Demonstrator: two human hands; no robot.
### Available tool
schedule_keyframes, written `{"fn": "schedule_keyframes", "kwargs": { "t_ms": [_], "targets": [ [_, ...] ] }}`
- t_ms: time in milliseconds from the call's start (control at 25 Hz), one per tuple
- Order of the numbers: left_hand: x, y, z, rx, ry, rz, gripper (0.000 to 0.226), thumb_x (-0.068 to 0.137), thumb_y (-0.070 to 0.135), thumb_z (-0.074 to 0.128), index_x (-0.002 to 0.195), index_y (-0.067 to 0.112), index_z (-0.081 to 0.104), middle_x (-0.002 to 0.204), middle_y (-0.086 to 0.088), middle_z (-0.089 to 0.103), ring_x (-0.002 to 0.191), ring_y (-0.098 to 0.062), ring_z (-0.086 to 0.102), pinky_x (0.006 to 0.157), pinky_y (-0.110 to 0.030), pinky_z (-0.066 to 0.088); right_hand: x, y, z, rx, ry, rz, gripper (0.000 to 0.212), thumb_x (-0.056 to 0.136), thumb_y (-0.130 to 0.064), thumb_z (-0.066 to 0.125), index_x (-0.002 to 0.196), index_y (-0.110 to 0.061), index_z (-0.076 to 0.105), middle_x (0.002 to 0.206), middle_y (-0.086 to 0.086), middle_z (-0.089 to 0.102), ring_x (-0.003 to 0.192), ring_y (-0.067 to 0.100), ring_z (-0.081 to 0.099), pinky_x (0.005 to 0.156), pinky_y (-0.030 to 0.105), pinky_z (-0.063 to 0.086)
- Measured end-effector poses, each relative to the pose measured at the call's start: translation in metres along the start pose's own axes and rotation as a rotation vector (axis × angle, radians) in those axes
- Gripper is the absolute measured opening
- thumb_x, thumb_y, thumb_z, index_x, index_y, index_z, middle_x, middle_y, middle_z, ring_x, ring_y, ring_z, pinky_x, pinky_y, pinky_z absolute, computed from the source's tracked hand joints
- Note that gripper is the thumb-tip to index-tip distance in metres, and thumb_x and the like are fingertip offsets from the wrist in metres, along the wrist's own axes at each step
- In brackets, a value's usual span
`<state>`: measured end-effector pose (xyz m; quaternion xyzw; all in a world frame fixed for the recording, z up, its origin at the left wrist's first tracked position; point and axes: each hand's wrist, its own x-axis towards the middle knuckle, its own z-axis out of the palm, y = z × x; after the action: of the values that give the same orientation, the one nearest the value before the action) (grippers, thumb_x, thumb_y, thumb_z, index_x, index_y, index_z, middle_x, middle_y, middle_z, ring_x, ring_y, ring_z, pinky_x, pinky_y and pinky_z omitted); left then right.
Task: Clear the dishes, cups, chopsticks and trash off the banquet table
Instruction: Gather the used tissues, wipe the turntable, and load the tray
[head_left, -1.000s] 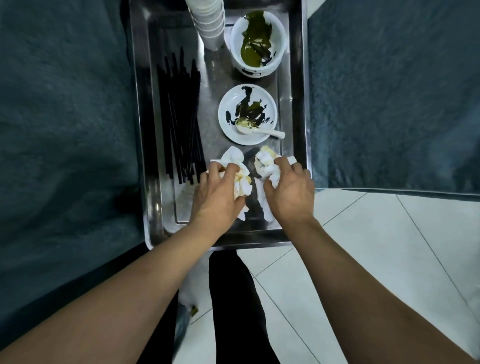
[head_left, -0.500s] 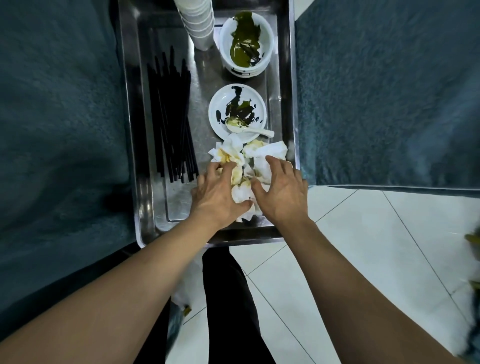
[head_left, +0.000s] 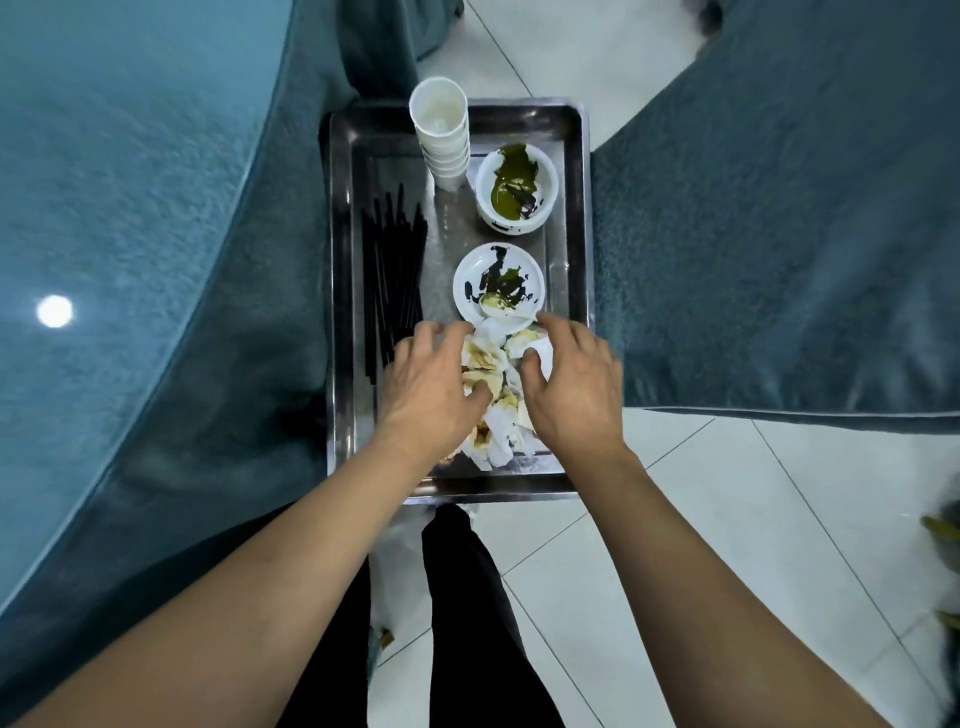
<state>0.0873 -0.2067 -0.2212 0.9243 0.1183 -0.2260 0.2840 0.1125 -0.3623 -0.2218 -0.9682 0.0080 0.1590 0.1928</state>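
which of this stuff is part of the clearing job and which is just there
Part of the job:
- crumpled napkins, gathered between left hand and right hand
- black chopsticks
- stacked paper cups
- bowl
- small plate with spoon
- metal tray

Just there:
- blue tablecloth
- tiled floor

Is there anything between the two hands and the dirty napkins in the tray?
Nothing visible: the left hand and right hand already touch the crumpled napkins from both sides, in the metal tray.
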Motion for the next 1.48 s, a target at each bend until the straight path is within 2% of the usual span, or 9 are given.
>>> {"fn": "schedule_keyframes", "kwargs": {
  "t_ms": [440, 640, 920, 1240, 1360, 1480],
  "targets": [
    [-0.044, 0.034, -0.139, 0.019, 0.297, 0.132, 0.056, 0.091, 0.03, 0.064, 0.142, 0.026, 0.04, 0.141, -0.005, 0.042, 0.126, -0.029, 0.042, 0.106, -0.045, 0.041, 0.014, -0.117, -0.101, 0.05, 0.164, -0.177, 0.045, 0.099, -0.032, 0.05, 0.143, -0.026, 0.049, 0.141, 0.001, 0.056, 0.127, 0.026, 0.049, 0.104, 0.044, 0.036],
    [-0.059, 0.021, -0.2, 0.025, 0.415, 0.094, 0.054, 0.089, 0.028, 0.062, 0.14, 0.022, 0.045, 0.136, -0.007, 0.046, 0.121, -0.032, 0.045, 0.105, -0.047, 0.042, 0.02, -0.181, -0.123, 0.064, 0.168, -0.304, 0.045, 0.098, -0.028, 0.052, 0.142, -0.023, 0.051, 0.137, 0.007, 0.058, 0.126, 0.032, 0.05, 0.103, 0.047, 0.038],
    [-0.092, -0.042, -0.272, 0.019, 0.552, -0.065, 0.057, 0.09, 0.028, 0.061, 0.143, 0.019, 0.045, 0.138, -0.009, 0.046, 0.121, -0.034, 0.046, 0.104, -0.048, 0.041, 0.014, -0.277, -0.114, 0.049, 0.121, -0.507, 0.046, 0.098, -0.027, 0.052, 0.144, -0.02, 0.05, 0.141, 0.009, 0.057, 0.128, 0.034, 0.05, 0.107, 0.049, 0.038],
    [-0.138, -0.139, -0.312, -0.006, 0.603, -0.282, 0.055, 0.092, 0.029, 0.06, 0.144, 0.021, 0.043, 0.14, -0.007, 0.046, 0.121, -0.033, 0.048, 0.105, -0.045, 0.038, -0.008, -0.381, -0.07, 0.018, 0.045, -0.659, 0.046, 0.099, -0.028, 0.05, 0.144, -0.021, 0.05, 0.14, 0.008, 0.057, 0.126, 0.033, 0.051, 0.104, 0.047, 0.036],
    [-0.146, -0.177, -0.321, -0.013, 0.603, -0.338, 0.057, 0.092, 0.028, 0.058, 0.146, 0.02, 0.041, 0.145, -0.004, 0.047, 0.128, -0.031, 0.048, 0.107, -0.043, 0.036, -0.015, -0.409, -0.053, -0.018, 0.001, -0.684, 0.046, 0.099, -0.028, 0.049, 0.144, -0.022, 0.049, 0.141, 0.007, 0.056, 0.126, 0.032, 0.051, 0.106, 0.048, 0.036],
    [-0.148, -0.22, -0.328, -0.025, 0.559, -0.402, 0.065, 0.093, 0.029, 0.056, 0.153, 0.017, 0.032, 0.159, -0.006, 0.035, 0.143, -0.031, 0.037, 0.116, -0.045, 0.031, -0.02, -0.434, -0.034, -0.059, -0.053, -0.718, 0.045, 0.099, -0.027, 0.05, 0.144, -0.022, 0.05, 0.14, 0.006, 0.057, 0.125, 0.031, 0.052, 0.106, 0.048, 0.036]
  ]
}}
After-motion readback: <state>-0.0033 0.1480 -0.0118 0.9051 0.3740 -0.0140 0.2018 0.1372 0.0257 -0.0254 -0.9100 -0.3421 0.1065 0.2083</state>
